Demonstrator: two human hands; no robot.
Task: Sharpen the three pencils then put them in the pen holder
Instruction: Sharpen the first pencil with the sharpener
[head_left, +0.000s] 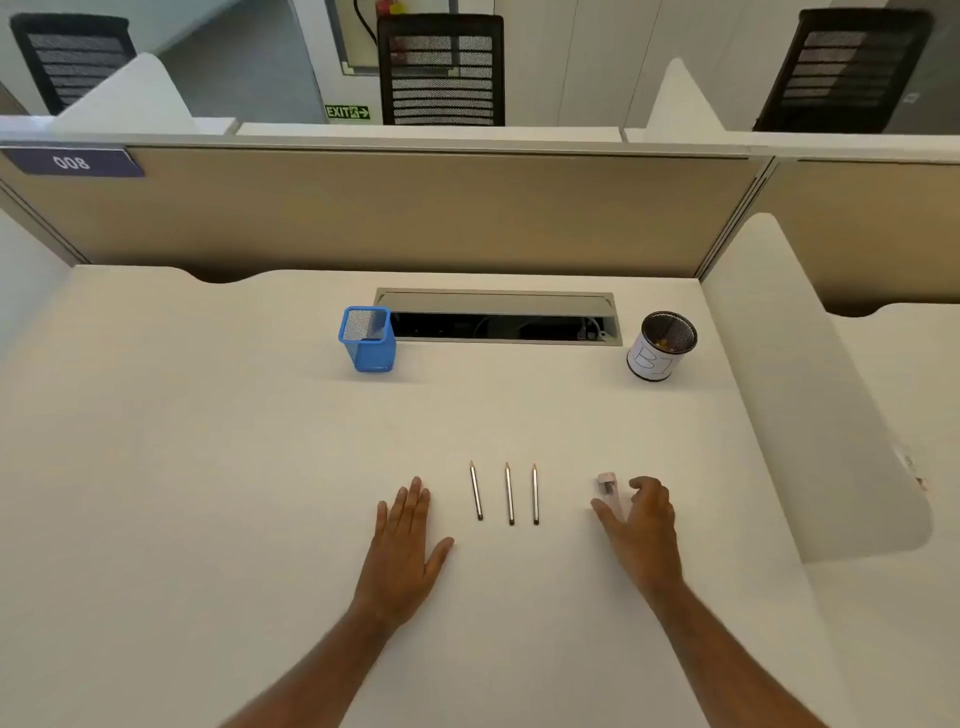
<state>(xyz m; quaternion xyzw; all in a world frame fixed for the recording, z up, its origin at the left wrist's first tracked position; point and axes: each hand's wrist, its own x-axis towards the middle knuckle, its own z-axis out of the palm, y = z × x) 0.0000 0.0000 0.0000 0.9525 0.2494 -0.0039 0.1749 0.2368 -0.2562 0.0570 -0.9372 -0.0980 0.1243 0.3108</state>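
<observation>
Three grey pencils lie side by side on the white desk, tips pointing away from me: the left pencil (476, 490), the middle pencil (509, 493) and the right pencil (535, 494). A small pale pink sharpener (608, 488) stands to their right. My right hand (641, 525) curls around the sharpener, thumb on its left and fingers on its right, apparently not closed on it. My left hand (408, 540) rests flat on the desk, left of the pencils, fingers apart. A blue mesh pen holder (368, 340) stands at the back, left of centre.
A black mesh cup with a white paper label (660, 347) stands at the back right. An open cable tray (498, 317) is set into the desk between the two holders. White dividers (810, 395) flank the desk; a beige partition stands behind it.
</observation>
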